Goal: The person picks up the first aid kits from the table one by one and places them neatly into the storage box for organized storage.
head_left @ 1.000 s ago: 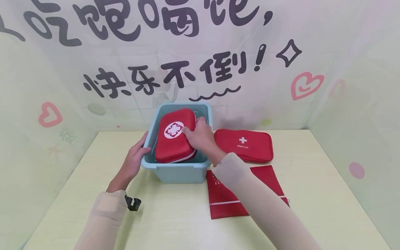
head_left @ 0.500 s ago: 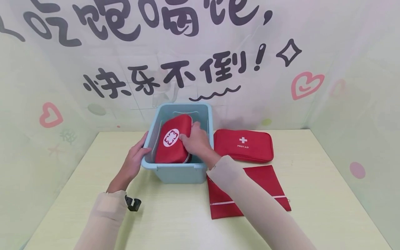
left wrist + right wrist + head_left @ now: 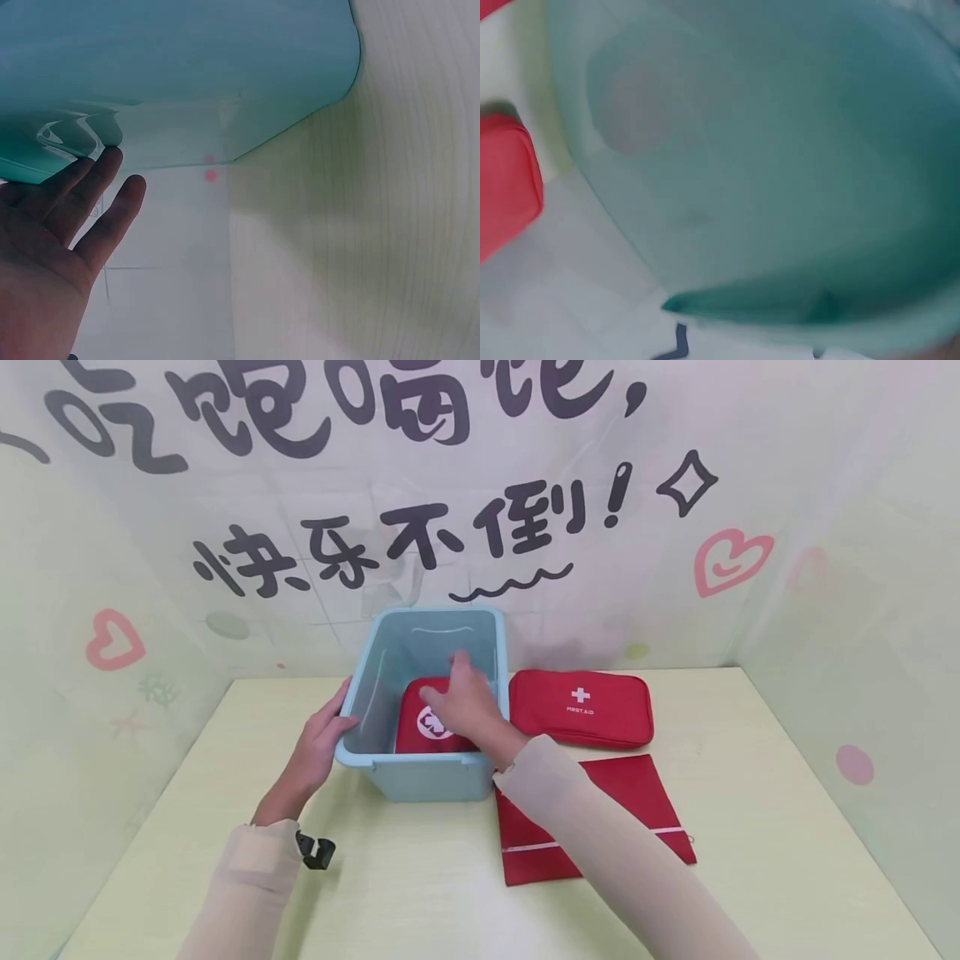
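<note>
A light-blue plastic bin (image 3: 431, 782) stands on the table, and in the left wrist view its outer wall (image 3: 187, 67) fills the top. My left hand (image 3: 315, 742) grips its left rim, thumb over the edge and fingers (image 3: 112, 217) against the outside. Down inside the bin lies a red first aid case (image 3: 412, 735) with a white round emblem. My right hand (image 3: 470, 702) reaches into the bin over this case, thumb and forefinger spread. Whether it touches the case cannot be told. The bin's wall (image 3: 780, 165) hides nearly all of that hand in the right wrist view.
Right of the bin lies a red first aid pouch (image 3: 600, 727) with a white cross. In front of it is a flat red fabric piece (image 3: 626, 785) with a white stripe, partly under the right sleeve. A printed backdrop (image 3: 525, 635) rises behind the table (image 3: 420, 877).
The red case has gone down from the bin's rim to deep inside, its emblem lower and partly covered. My right hand has let go of it. The left hand keeps its hold on the rim.
</note>
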{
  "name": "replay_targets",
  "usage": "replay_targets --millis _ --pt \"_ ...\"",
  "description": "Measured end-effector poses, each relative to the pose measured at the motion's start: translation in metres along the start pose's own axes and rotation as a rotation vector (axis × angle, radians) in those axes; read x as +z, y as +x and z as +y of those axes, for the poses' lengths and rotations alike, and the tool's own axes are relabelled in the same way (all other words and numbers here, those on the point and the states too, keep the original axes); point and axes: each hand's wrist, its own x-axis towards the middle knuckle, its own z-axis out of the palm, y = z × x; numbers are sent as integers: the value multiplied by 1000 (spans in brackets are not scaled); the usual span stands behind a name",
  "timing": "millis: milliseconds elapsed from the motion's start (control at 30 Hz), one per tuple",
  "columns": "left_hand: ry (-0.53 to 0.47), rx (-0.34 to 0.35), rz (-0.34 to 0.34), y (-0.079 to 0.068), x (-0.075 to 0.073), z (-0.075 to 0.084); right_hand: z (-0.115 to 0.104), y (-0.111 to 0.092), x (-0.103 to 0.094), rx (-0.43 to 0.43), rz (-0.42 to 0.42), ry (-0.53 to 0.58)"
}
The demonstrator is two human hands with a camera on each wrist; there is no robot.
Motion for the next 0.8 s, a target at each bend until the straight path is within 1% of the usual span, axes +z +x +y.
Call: replay_targets --millis 100,167,367,567,800 --pt "10 -3 4 0 0 2 -4 -2 -11 -51 21 30" --pt "14 -2 7 -1 1 2 -5 -3 -19 -61 25 49" --pt "16 -1 7 -2 2 1 -5 -7 -35 -53 47 99" --pt "8 -6 11 -2 2 1 -1 -3 -47 -54 63 135" --pt "1 -10 9 -3 3 0 7 1 -67 -46 116 155"
